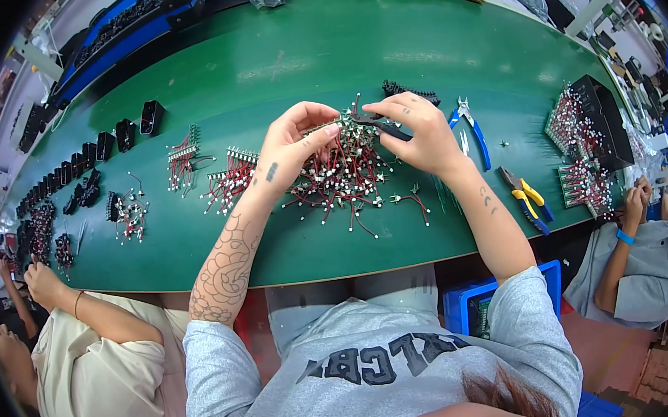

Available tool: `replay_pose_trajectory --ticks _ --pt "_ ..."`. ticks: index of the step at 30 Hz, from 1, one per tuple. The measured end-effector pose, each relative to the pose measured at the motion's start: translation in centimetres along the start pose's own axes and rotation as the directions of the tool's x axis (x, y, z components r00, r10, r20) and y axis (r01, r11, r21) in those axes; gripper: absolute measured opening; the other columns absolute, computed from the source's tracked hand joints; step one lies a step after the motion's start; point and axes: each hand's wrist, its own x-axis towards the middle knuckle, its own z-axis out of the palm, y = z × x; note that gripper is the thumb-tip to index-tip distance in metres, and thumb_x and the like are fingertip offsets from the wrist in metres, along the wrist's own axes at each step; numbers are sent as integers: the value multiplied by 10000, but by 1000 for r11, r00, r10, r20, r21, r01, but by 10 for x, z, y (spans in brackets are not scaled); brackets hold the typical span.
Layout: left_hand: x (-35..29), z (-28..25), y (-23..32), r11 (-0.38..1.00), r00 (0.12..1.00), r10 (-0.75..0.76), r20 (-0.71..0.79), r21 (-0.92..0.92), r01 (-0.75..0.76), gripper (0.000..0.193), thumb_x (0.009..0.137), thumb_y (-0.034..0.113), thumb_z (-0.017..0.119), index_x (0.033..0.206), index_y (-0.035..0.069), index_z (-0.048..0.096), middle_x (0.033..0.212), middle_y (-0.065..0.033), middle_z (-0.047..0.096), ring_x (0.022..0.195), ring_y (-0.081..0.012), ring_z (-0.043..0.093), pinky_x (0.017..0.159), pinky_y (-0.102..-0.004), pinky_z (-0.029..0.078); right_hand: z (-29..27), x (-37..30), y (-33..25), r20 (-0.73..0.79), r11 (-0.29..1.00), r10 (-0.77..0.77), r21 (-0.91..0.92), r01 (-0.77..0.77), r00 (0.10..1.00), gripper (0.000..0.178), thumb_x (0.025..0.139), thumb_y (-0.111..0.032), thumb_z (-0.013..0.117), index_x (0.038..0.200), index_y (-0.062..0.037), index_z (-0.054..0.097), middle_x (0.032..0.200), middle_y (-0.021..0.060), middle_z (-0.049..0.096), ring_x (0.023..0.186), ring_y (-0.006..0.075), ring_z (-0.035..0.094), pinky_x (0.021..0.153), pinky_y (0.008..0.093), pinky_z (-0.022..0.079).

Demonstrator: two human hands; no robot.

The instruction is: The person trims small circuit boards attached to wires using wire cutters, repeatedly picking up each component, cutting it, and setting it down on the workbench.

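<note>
My left hand [295, 138] is closed, its thumb and fingers pinching a small green circuit board [334, 125] with wires. My right hand [425, 134] grips dark pliers [392, 130], whose jaws reach to the boards by my left fingertips. Whether the jaws touch a board I cannot tell. Under both hands lies a pile of small boards with red and black wires and white connectors [339, 180]. A few loose wired pieces [417, 199] lie at its near right edge.
Right of the pile lie blue-handled pliers [480, 142] and yellow-and-blue pliers [527, 196]. Farther right, wired boards [575, 125] lean by a black bin [607, 118]. Leftward sit board strips [182, 155] and black housings [107, 143]. Co-workers sit on both sides; a blue crate [457, 297] stands below the table edge.
</note>
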Motion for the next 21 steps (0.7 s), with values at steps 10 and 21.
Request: replay_pose_trajectory --ticks 10,21 --pt "-4 11 4 995 998 62 -14 76 -60 121 897 52 664 1009 6 650 861 -68 675 759 -100 615 684 -202 504 2 -2 3 60 1000 -14 0 14 998 374 675 -31 693 1044 -77 737 932 64 703 800 224 629 736 310 512" --pt "1 -1 0 994 995 -1 100 111 -10 72 907 55 654 963 10 655 819 -59 667 735 -96 612 662 -189 483 2 -5 9 198 980 97 151 -128 975 303 699 -53 703 997 -75 747 877 38 703 723 210 619 682 296 506"
